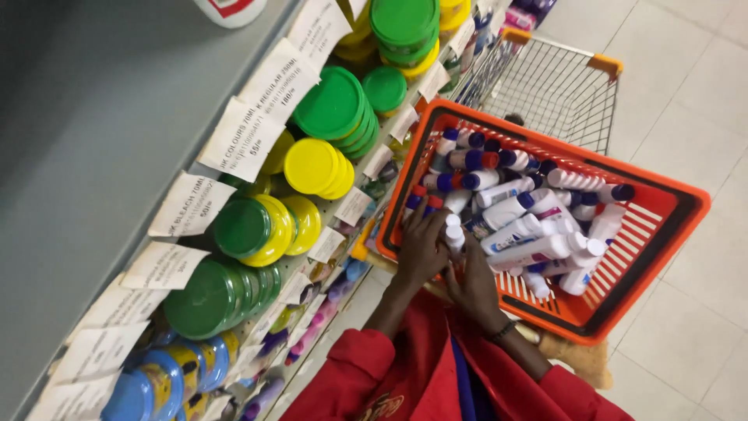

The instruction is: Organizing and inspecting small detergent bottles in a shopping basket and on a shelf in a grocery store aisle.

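Bottles (pixel 523 222), small and white with blue, purple or red caps, lie heaped in an orange plastic basket (pixel 662 234), most of them on their sides and touching one another. One small white bottle (pixel 453 232) stands out at the near-left corner of the heap, between the two hands. The left hand (pixel 421 248) lies over the basket's near rim with its fingers curled down among the bottles; the right hand (pixel 471 282) comes up just beside it, fingers bent toward the same small bottle. Whether either hand has closed on it I cannot tell, because the fingers hide the contact.

By their look these bottles are light, stiff plastic with smooth, rounded sides, so they would likely roll and slip against each other when one is lifted out. The body just below the cap seems the surest place to take hold, pinched across its width; the cap alone might twist or come loose.

The basket sits tilted, its far side near a wire shopping trolley (pixel 557 86) with orange corners. To the left runs a shelf (pixel 257 312) crowded with round tubs under green lids (pixel 331 103) and yellow lids (pixel 310 165), paper price tags (pixel 241 139) hanging along its edge. Lower shelves hold smaller coloured items, too blurred to name. Red sleeves (pixel 366 370) cover the person's arms, and a dark band (pixel 502 331) circles the right wrist. Pale floor tiles (pixel 686 327) lie beneath.
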